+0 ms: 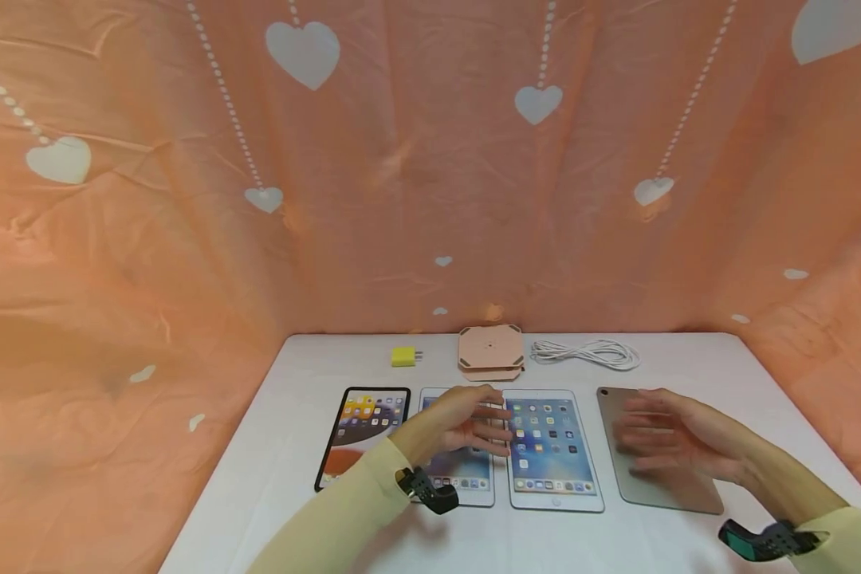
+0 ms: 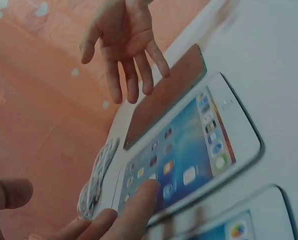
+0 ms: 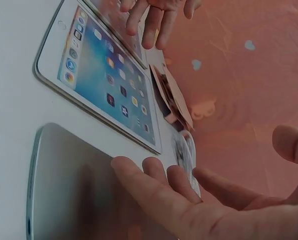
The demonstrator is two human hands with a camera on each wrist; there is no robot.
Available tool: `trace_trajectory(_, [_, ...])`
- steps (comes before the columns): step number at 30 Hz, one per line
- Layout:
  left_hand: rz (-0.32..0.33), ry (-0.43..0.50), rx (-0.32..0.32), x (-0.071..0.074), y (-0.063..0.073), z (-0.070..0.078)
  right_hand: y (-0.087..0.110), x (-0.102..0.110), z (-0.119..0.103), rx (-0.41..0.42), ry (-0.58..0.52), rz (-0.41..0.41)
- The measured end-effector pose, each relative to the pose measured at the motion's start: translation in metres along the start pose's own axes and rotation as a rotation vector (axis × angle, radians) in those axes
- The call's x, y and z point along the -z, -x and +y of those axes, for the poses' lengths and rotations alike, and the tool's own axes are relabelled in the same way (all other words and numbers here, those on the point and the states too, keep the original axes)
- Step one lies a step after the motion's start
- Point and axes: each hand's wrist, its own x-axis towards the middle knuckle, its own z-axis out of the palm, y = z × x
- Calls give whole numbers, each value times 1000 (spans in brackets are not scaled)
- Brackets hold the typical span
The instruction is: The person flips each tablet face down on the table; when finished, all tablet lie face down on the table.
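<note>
Four tablets would be too many to number, so several lie in a row on the white table. My left hand (image 1: pixel 471 421), fingers extended, hovers over a white-framed tablet (image 1: pixel 466 483) and the edge of the white tablet (image 1: pixel 554 446) beside it. Farther right, my right hand (image 1: pixel 670 434) spreads its fingers above a grey tablet (image 1: pixel 627 478) lying back side up; it looks blurred. A black-framed tablet (image 1: pixel 362 422) with a lit home screen lies at the left, partly behind my left sleeve. Neither hand holds anything. The left wrist view shows the right palm facing inward.
Behind the tablets stand a yellow charger plug (image 1: pixel 403 356), a pink folded stand (image 1: pixel 491 347) and a coiled white cable (image 1: pixel 587 354). An orange curtain with white hearts (image 1: pixel 402 199) rises at the back and sides of the white table (image 1: pixel 280 414).
</note>
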Motion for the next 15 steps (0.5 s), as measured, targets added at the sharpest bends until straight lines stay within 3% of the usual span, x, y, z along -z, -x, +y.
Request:
trace_trajectory(5, [31,-34,7,6,4,-4,-12,-7,3,-24,36,17])
trace_trajectory(15, [38,-78,23,-3,5,-7,-34,-32,12,-96,52,122])
